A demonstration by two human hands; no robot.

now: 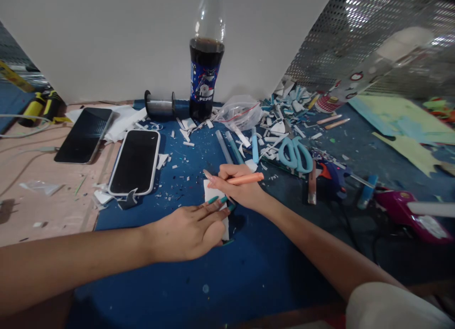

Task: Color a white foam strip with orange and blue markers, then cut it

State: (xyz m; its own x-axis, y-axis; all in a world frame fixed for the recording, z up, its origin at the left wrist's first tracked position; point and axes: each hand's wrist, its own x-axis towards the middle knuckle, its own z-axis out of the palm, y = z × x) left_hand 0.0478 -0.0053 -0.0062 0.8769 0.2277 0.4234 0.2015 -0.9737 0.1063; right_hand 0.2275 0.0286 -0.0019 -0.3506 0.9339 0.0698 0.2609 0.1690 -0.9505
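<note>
While on card [210,188] edge, left hand [188,229]; right hand [242,192] with pen [249,178]

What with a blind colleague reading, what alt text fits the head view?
A left hand presses a white paper scrap onto a blue mat; the right hand holds an orange pen. Scissors, phones and a cola bottle sit beyond.

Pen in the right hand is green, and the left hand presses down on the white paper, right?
Not quite. The pen in the right hand is orange, not green, as the head view shows. The left hand does press down on the white paper.
</note>
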